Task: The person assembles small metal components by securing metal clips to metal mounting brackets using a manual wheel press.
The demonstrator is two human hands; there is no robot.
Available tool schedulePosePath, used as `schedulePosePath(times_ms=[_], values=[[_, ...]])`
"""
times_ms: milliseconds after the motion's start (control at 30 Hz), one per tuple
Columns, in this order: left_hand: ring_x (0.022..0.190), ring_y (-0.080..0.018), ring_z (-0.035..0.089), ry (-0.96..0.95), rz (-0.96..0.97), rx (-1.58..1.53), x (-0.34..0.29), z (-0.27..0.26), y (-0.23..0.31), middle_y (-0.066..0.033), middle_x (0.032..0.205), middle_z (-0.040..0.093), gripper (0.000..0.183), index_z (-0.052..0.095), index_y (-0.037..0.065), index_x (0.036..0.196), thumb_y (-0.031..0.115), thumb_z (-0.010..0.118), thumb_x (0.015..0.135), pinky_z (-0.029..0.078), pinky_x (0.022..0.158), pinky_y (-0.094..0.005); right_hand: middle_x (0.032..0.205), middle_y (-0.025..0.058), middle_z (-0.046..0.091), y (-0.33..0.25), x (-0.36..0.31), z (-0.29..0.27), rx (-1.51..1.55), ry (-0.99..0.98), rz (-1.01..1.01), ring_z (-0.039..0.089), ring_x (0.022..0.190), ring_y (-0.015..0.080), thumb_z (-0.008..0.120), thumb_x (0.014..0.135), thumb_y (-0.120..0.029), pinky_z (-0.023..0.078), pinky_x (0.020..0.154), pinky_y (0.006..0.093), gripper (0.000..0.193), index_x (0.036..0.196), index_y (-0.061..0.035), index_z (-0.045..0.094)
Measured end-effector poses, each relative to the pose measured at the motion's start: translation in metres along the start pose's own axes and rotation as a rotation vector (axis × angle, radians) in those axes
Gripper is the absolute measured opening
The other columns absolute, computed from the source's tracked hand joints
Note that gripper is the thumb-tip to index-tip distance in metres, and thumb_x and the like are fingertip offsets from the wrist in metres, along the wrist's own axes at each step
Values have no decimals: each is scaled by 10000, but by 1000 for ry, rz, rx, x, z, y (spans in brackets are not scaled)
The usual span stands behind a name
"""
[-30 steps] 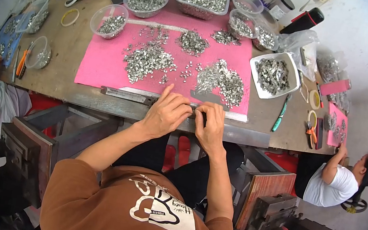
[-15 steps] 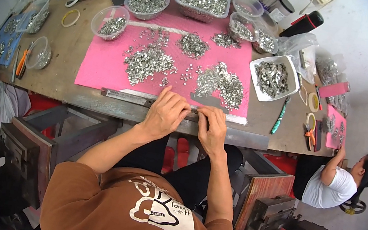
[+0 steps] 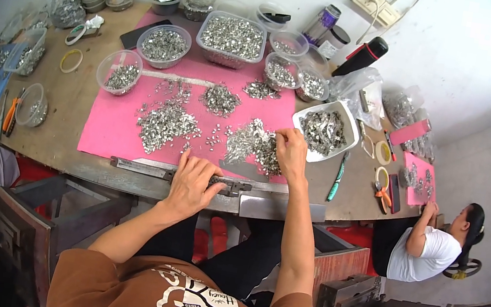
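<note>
While the left hand (image 3: 192,179) is resting, fingers apart, on the long grey metal bar (image 3: 140,168) beneath it, probably for steadying, the right hand (image 3: 291,153) is hovering by the heap of small silver metal pieces (image 3: 263,154) at its left; whether pinching any, I cannot tell.

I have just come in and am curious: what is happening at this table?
A person's left hand is on a long metal bar at the near edge of the table. The right hand is at a pile of silvery pieces on the pink mat, beside a white bowl. Whether it grips any is unclear.
</note>
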State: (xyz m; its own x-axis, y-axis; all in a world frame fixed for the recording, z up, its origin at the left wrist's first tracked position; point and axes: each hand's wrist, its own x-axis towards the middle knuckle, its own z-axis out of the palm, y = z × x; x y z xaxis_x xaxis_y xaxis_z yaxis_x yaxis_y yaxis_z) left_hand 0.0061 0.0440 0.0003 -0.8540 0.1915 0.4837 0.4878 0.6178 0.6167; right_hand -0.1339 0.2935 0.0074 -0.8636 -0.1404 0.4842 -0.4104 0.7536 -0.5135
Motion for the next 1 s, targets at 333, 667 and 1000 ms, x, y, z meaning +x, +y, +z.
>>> schedulePosePath(times_ms=[333, 667, 1000], values=[[964, -259, 616, 123, 55, 56, -6, 9, -5, -54, 997, 656, 258, 668, 79, 1055, 210, 777, 861, 310, 1137, -604, 962, 151, 653, -19, 27, 41, -28, -142, -205, 619, 946, 335, 739, 862, -115, 485, 857, 434, 132, 976, -51, 753], [944, -239, 625, 118, 48, 36, -8, 8, -5, -43, 967, 660, 192, 673, 82, 1037, 127, 749, 866, 298, 1155, -603, 924, 168, 671, -6, 32, 16, 164, -142, 78, 668, 871, 343, 698, 871, -43, 525, 791, 422, 144, 998, -34, 764], [921, -231, 631, 134, 55, 21, -6, 8, -4, -39, 944, 659, 159, 677, 75, 1012, 95, 736, 866, 295, 1160, -607, 849, 168, 654, -10, 47, 45, -44, -208, -90, 631, 869, 354, 731, 847, -90, 499, 800, 462, 124, 937, -9, 755]])
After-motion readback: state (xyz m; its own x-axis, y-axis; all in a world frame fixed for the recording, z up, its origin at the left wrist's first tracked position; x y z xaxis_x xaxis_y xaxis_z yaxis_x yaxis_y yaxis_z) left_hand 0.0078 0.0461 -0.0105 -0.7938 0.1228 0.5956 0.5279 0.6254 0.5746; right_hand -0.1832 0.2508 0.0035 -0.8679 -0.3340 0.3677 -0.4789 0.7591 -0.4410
